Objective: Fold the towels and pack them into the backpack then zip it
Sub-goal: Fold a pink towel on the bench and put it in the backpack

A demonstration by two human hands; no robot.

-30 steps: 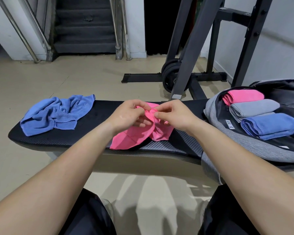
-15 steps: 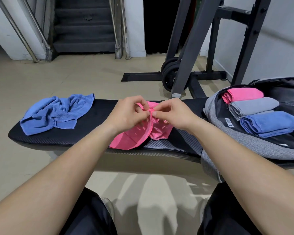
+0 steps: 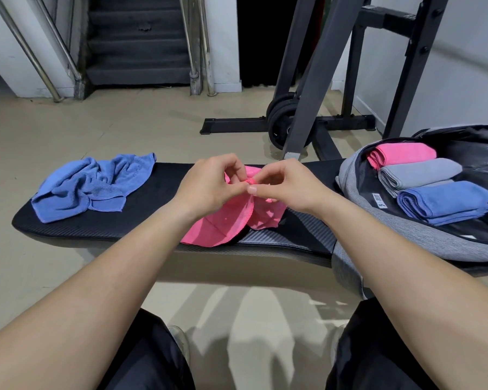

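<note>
Both of your hands meet above the middle of the black padded bench [image 3: 96, 229]. Your left hand [image 3: 209, 187] and right hand [image 3: 288, 187] each pinch the hemmed edge of the crumpled pink microfibre towel [image 3: 217, 229] between thumb and forefinger, while its lower part rests on the pad. A rumpled blue terry towel [image 3: 90, 190] lies at the bench's left end. At the right end, the open grey fabric backpack [image 3: 406, 243] holds a folded pink towel [image 3: 403, 154], a folded grey towel [image 3: 420, 174] and a folded blue towel [image 3: 445, 201].
</note>
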